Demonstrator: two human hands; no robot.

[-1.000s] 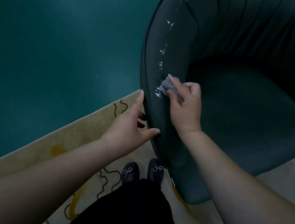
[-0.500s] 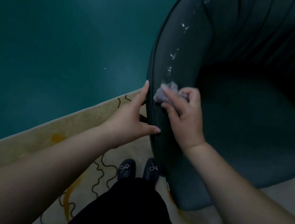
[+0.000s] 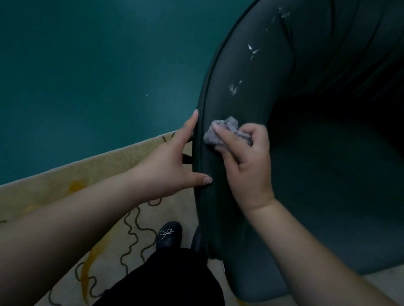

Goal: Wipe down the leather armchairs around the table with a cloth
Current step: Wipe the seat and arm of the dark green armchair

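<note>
A dark green leather armchair (image 3: 347, 178) fills the right side of the head view. Its curved left arm carries white specks (image 3: 252, 51) running up its inner face. My right hand (image 3: 244, 165) grips a small crumpled grey cloth (image 3: 222, 130) and presses it against the inner face of that arm. My left hand (image 3: 174, 164) holds the arm's outer edge: the fingers lie along the outside and the thumb reaches over onto the inner face below the cloth.
A dark teal floor (image 3: 78, 50) spreads to the left. A beige rug (image 3: 84, 202) with yellow and black squiggles lies under the chair. My black shoes (image 3: 170, 236) and dark clothing (image 3: 170, 295) stand close to the chair's front corner.
The cloth in my right hand has slid down and outward over the arm, past the lowest white marks. My left hand keeps its hold on the arm's edge. The view has shifted left.
</note>
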